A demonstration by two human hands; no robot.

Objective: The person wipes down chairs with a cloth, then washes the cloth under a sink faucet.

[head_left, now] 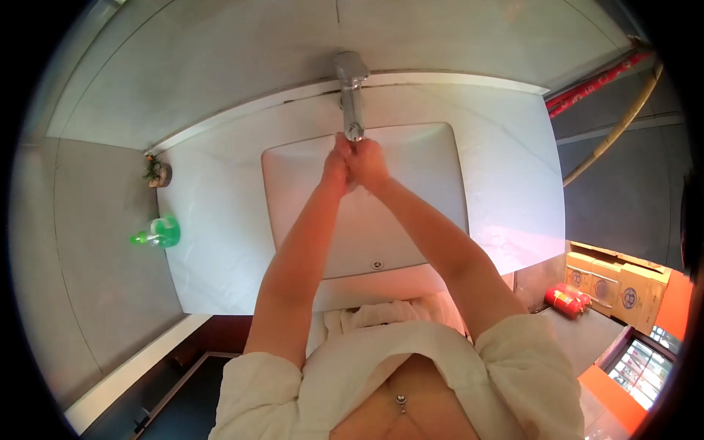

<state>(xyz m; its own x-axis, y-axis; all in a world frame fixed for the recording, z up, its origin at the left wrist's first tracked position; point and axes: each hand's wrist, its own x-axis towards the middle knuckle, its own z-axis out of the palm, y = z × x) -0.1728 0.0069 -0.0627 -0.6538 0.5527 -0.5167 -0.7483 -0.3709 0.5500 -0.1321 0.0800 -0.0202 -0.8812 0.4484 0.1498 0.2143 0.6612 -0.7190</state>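
Note:
Under the spout of a chrome faucet (352, 103), my two hands are together over a white rectangular sink (396, 227). My left hand (336, 163) touches my right hand (367, 163), and the fingers of both look curled together. Whether anything lies between the palms is hidden. The faucet's tip is right above the fingers. Near the sink's front edge is a round drain (377, 265).
At the counter's left end are a green pump bottle (165, 232) and a small potted plant (157, 173). Red fire extinguishers (567, 301) and cardboard boxes (605, 286) stand at the right. A yellowish hose (616, 132) hangs beside the counter.

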